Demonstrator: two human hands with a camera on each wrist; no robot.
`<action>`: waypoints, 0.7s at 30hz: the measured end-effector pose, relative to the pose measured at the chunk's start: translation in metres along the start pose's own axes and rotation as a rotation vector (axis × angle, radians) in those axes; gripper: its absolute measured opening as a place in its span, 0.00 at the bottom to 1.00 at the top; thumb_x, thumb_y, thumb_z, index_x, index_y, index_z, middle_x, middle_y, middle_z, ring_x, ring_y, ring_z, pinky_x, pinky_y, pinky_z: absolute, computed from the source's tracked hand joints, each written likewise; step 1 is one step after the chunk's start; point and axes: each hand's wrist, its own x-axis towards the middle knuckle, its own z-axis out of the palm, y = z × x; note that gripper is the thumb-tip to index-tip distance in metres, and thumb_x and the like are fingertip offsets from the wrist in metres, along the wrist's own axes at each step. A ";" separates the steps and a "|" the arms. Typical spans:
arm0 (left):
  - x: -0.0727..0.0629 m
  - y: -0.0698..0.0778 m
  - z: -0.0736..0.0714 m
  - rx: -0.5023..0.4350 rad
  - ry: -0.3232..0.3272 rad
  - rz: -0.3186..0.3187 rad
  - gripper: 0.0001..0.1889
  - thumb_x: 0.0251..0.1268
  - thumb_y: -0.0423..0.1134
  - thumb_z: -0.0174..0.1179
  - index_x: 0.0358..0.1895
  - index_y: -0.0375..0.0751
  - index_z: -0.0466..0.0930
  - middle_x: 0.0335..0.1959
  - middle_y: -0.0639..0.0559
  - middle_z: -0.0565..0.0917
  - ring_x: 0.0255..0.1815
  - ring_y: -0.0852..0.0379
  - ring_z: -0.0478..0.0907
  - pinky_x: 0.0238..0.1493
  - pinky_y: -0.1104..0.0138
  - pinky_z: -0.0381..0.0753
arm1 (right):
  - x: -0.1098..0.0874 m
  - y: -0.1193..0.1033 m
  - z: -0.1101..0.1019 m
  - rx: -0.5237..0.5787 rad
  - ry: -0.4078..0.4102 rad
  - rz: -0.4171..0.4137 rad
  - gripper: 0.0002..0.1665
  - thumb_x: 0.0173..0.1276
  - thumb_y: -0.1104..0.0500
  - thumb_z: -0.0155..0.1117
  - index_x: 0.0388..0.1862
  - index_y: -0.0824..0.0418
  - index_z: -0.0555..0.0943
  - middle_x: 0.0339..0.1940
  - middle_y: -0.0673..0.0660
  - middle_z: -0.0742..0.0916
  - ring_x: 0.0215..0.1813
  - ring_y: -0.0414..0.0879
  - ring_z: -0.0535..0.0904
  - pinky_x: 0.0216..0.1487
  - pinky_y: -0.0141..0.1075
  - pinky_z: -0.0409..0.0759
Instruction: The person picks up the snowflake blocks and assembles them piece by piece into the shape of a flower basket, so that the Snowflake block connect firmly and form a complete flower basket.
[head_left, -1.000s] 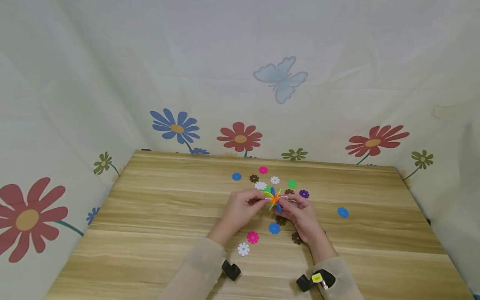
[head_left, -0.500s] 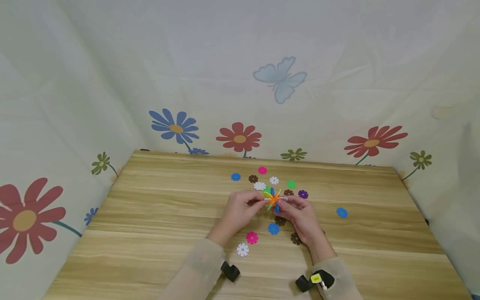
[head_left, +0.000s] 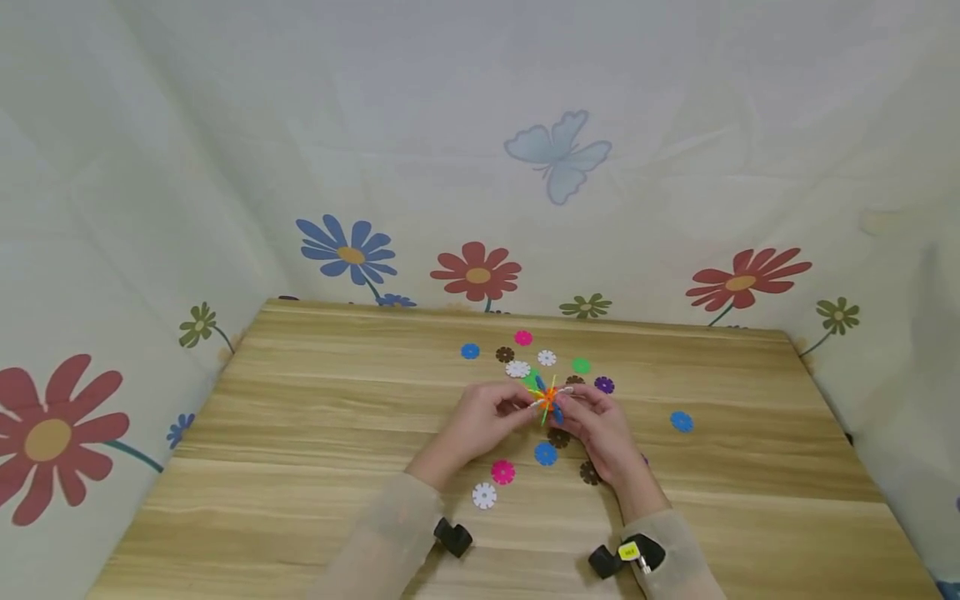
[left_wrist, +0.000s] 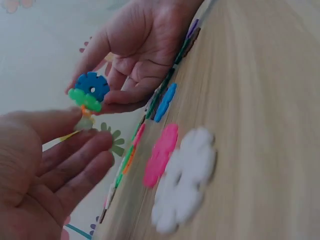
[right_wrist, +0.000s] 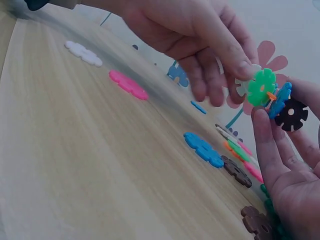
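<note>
Between both hands is a cluster of notched plastic snowflake discs point(head_left: 549, 398), slotted together around an orange middle, raised off the table. My left hand point(head_left: 483, 417) pinches it from the left; in the right wrist view its thumb and finger are at a white disc point(right_wrist: 241, 88). My right hand point(head_left: 609, 437) pinches the cluster from the right, where a dark disc point(right_wrist: 298, 120) shows beside its fingers. A green disc point(right_wrist: 262, 89) and a blue disc point(left_wrist: 99, 84) stick out of the cluster. The fingers partly hide the rest.
Several loose discs lie on the wooden table point(head_left: 315, 433), including a pink one point(head_left: 503, 472), a white one point(head_left: 484, 496) and a blue one point(head_left: 546, 453) near the hands. Another blue disc point(head_left: 682, 421) lies off to the right. A flowered cloth point(head_left: 420, 150) hangs behind.
The cluster has turned slightly between the fingers, so its spokes stand at a different angle. Both hands keep their hold in nearly the same place; the loose discs have not moved.
</note>
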 end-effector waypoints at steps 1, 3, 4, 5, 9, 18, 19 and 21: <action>-0.002 0.000 -0.003 -0.013 -0.043 -0.018 0.06 0.76 0.38 0.73 0.49 0.42 0.92 0.41 0.55 0.92 0.39 0.64 0.85 0.44 0.68 0.88 | 0.001 0.000 -0.001 0.004 0.000 0.000 0.10 0.83 0.67 0.64 0.46 0.54 0.88 0.43 0.50 0.93 0.46 0.43 0.91 0.52 0.40 0.91; -0.007 -0.001 -0.013 -0.037 -0.135 -0.049 0.10 0.76 0.38 0.73 0.53 0.39 0.90 0.42 0.55 0.91 0.40 0.63 0.86 0.45 0.67 0.88 | 0.001 -0.001 -0.001 0.012 0.008 -0.002 0.11 0.83 0.67 0.63 0.45 0.54 0.88 0.43 0.50 0.92 0.45 0.42 0.90 0.52 0.40 0.91; -0.010 -0.001 -0.018 -0.036 -0.176 -0.059 0.11 0.75 0.38 0.73 0.54 0.38 0.90 0.42 0.56 0.90 0.40 0.62 0.85 0.45 0.67 0.88 | 0.002 -0.001 -0.002 0.016 0.010 -0.002 0.11 0.83 0.67 0.62 0.44 0.54 0.88 0.43 0.50 0.91 0.45 0.42 0.90 0.52 0.40 0.91; -0.014 -0.002 -0.024 -0.022 -0.216 -0.068 0.13 0.75 0.39 0.73 0.55 0.38 0.89 0.41 0.57 0.89 0.41 0.61 0.85 0.46 0.66 0.87 | 0.002 -0.001 -0.002 0.021 0.010 -0.002 0.11 0.83 0.67 0.62 0.44 0.54 0.88 0.43 0.50 0.91 0.45 0.42 0.89 0.52 0.40 0.91; -0.031 -0.006 -0.044 0.076 -0.344 -0.070 0.17 0.69 0.42 0.78 0.55 0.41 0.86 0.40 0.58 0.85 0.40 0.58 0.81 0.45 0.66 0.84 | 0.003 -0.002 -0.002 0.027 0.015 0.003 0.11 0.84 0.66 0.61 0.44 0.54 0.87 0.42 0.49 0.89 0.44 0.41 0.88 0.52 0.40 0.90; -0.059 -0.014 -0.050 0.241 -0.487 -0.064 0.30 0.56 0.52 0.86 0.57 0.48 0.81 0.44 0.59 0.80 0.48 0.60 0.73 0.56 0.64 0.76 | 0.002 -0.003 0.000 0.054 -0.020 0.000 0.14 0.85 0.66 0.57 0.43 0.52 0.86 0.44 0.48 0.89 0.47 0.40 0.86 0.53 0.40 0.88; -0.059 -0.015 -0.049 0.257 -0.486 -0.055 0.28 0.57 0.51 0.86 0.55 0.48 0.82 0.44 0.59 0.79 0.48 0.60 0.72 0.56 0.63 0.76 | 0.002 -0.002 0.000 0.053 -0.029 -0.003 0.14 0.85 0.66 0.57 0.43 0.52 0.86 0.45 0.48 0.89 0.47 0.40 0.86 0.53 0.40 0.88; -0.058 -0.017 -0.049 0.266 -0.481 -0.039 0.22 0.60 0.47 0.84 0.52 0.48 0.83 0.43 0.60 0.80 0.48 0.61 0.73 0.56 0.63 0.77 | 0.002 -0.002 -0.001 0.053 -0.041 -0.006 0.14 0.85 0.65 0.57 0.43 0.52 0.86 0.45 0.48 0.89 0.47 0.40 0.86 0.54 0.40 0.88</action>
